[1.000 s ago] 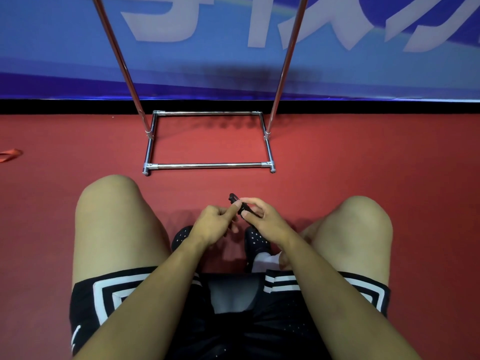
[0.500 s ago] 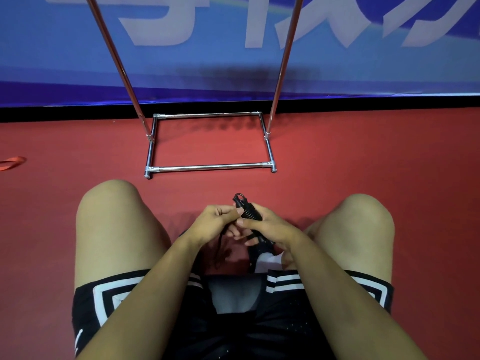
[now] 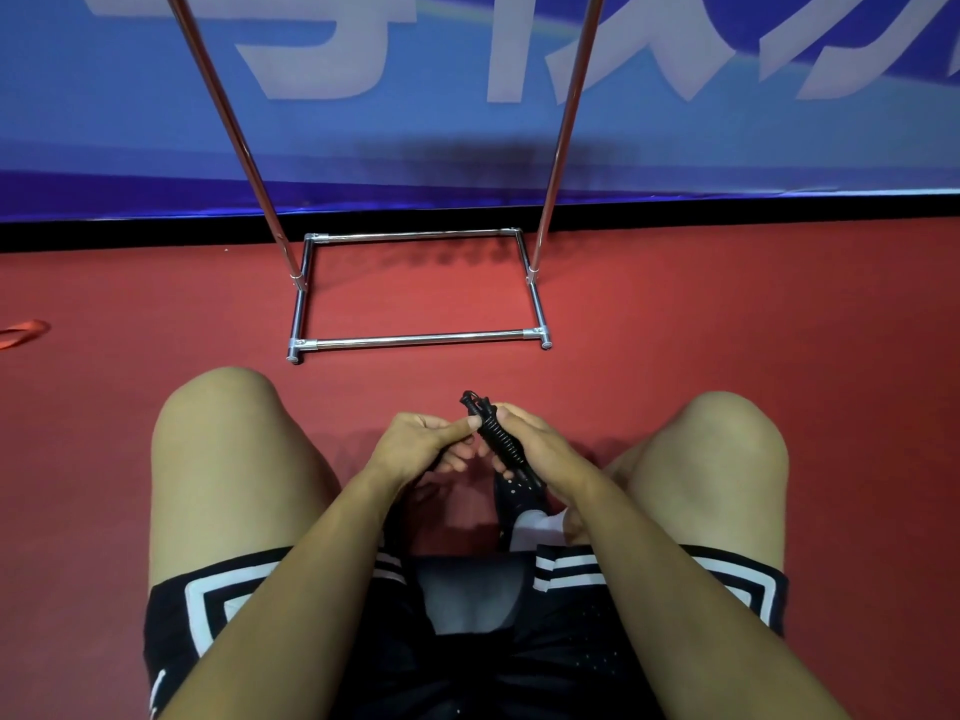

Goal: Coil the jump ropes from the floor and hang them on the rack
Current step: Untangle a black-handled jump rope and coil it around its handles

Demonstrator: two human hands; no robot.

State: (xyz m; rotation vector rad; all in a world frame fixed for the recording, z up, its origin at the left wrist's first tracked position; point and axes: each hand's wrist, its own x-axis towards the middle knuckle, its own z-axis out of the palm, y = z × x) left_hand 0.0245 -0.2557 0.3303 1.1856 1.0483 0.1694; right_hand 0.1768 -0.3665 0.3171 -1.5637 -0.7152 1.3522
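Jump rope (image 3: 496, 433) mostly hidden in both hands, rack (image 3: 415, 337) top cropped

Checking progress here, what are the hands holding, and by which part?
A black jump rope: right hand grips its wound bundle, left hand pinches it near the top.

Red floor (image 3: 727, 314) (matte), blue banner wall (image 3: 130, 106).

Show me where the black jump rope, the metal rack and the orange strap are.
black jump rope (image 3: 496, 433), head view, coiled middle.
metal rack (image 3: 415, 339), head view, front base bar.
orange strap (image 3: 23, 332), head view, visible end.
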